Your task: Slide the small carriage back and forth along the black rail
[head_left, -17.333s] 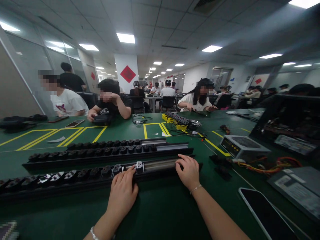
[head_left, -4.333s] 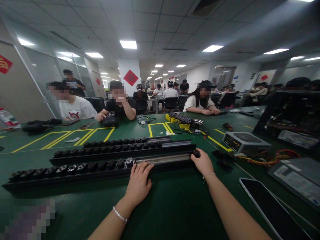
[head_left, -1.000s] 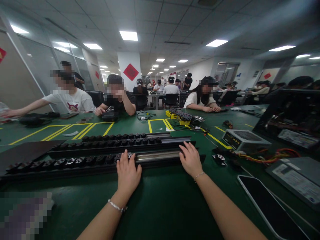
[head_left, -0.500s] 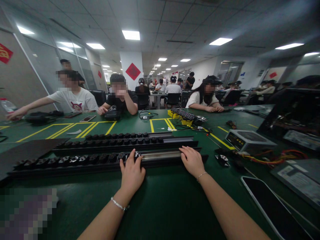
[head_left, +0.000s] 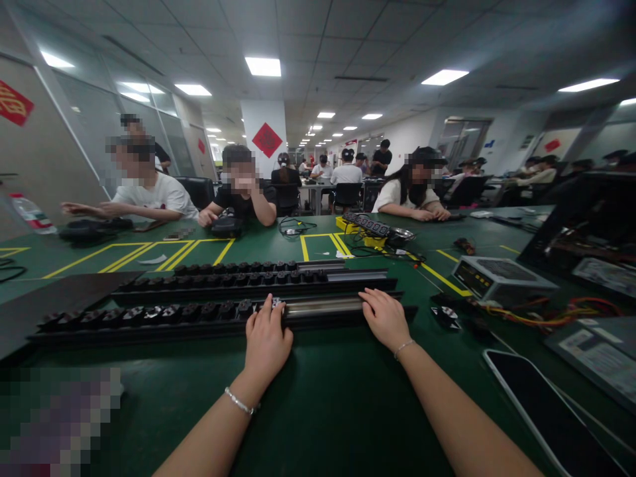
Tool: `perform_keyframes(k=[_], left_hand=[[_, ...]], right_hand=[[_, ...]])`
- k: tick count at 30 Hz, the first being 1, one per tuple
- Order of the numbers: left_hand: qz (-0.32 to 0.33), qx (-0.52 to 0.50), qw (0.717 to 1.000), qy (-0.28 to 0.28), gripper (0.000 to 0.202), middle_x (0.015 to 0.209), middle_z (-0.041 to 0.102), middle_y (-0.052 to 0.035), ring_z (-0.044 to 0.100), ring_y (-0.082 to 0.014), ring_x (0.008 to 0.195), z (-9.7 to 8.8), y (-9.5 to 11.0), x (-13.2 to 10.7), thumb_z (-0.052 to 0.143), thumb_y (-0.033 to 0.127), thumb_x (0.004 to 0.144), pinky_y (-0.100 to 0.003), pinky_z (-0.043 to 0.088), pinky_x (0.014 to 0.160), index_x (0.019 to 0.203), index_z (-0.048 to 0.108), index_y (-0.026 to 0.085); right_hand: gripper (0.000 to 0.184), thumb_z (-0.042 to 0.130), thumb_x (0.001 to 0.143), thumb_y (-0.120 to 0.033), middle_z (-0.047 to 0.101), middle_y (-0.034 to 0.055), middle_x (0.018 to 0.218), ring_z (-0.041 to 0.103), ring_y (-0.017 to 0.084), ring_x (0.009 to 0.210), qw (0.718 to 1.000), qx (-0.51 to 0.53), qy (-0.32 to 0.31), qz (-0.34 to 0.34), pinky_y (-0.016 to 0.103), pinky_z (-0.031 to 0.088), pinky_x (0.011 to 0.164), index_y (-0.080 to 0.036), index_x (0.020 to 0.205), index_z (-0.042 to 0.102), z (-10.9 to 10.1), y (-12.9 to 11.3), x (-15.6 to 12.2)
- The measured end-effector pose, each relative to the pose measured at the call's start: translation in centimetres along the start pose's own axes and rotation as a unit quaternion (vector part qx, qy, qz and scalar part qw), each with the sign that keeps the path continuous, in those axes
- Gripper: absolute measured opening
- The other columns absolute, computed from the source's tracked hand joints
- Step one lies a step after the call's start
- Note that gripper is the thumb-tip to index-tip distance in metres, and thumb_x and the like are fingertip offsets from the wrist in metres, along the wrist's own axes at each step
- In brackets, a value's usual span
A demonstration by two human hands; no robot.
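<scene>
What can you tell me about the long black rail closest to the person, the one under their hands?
The long black rail lies flat on the green table, running roughly left to right. It is a straight channel with a dark front wall and a shiny, metallic-looking strip inside. Dark blocks line it from the left as far as the left hand, which covers the last ones; a few tops gleam silvery. The right hand lies over its right part.

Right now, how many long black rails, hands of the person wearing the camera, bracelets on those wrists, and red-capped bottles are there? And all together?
Long black rails: 3 (front rail, middle rail, back rail)
Hands: 2 (left hand, right hand)
Bracelets: 2 (left bracelet, right bracelet)
Red-capped bottles: 1 (water bottle)
Total: 8
</scene>
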State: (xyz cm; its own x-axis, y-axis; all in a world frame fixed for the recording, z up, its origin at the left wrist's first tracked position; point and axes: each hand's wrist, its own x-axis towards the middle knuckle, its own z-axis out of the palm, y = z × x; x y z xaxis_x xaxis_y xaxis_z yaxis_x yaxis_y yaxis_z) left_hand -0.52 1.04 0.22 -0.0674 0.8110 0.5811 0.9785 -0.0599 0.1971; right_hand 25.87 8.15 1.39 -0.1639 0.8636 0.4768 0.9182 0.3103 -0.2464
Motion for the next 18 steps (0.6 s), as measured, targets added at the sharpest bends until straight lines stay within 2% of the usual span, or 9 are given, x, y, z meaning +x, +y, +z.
perform_keyframes(k=[6, 9, 13, 18], left_hand=[[-0.025, -0.059, 0.998, -0.009, 0.057, 0.135, 0.049, -0.0125, 0.051, -0.0217, 0.117, 0.0, -0.1, 0.2, 0.042, 0.016, 0.077, -0.046, 0.026, 0.106, 0.134, 0.032, 0.017], [-0.028, -0.062, 0.998, -0.012, 0.059, 0.136, 0.049, -0.0117, 0.048, -0.0225, 0.12, -0.1, 0.0, 0.3, 0.042, 0.017, 0.077, -0.045, 0.028, 0.106, 0.135, 0.031, 0.018], [-0.046, -0.033, 0.998, 0.007, 0.058, 0.142, 0.039, -0.0146, 0.034, -0.0289, 0.131, 0.3, 0.2, 0.2, 0.045, 0.019, 0.076, -0.047, 0.031, 0.105, 0.133, 0.036, 0.013], [-0.057, -0.015, 0.998, 0.02, 0.062, 0.131, 0.05, -0.0201, 0.035, -0.029, 0.13, 1.1, 0.0, 0.1, 0.046, 0.02, 0.076, -0.048, 0.032, 0.105, 0.135, 0.032, 0.004]], right_hand=[[0.038, 0.036, 0.087, -0.03, 0.059, 0.0025, 0.125, 0.047, 0.021, 0.119, 1.0, 0.001, 0.001, -0.001, 0.041, 0.034, 0.098, -0.026, 0.114, 0.062, 0.1, 0.1, 0.0], [0.037, 0.037, 0.087, -0.03, 0.059, 0.0027, 0.124, 0.047, 0.022, 0.119, 1.0, 0.0, 0.003, -0.001, 0.041, 0.035, 0.097, -0.026, 0.114, 0.063, 0.1, 0.2, 0.0], [0.037, 0.037, 0.087, -0.03, 0.059, 0.0028, 0.124, 0.047, 0.021, 0.119, 1.0, -0.005, 0.007, -0.006, 0.04, 0.035, 0.097, -0.026, 0.114, 0.062, 0.3, 0.2, 0.1], [0.037, 0.038, 0.087, -0.029, 0.059, 0.0033, 0.123, 0.048, 0.02, 0.118, 1.0, -0.006, 0.011, -0.012, 0.039, 0.036, 0.096, -0.025, 0.114, 0.063, 0.3, 0.3, 0.1]])
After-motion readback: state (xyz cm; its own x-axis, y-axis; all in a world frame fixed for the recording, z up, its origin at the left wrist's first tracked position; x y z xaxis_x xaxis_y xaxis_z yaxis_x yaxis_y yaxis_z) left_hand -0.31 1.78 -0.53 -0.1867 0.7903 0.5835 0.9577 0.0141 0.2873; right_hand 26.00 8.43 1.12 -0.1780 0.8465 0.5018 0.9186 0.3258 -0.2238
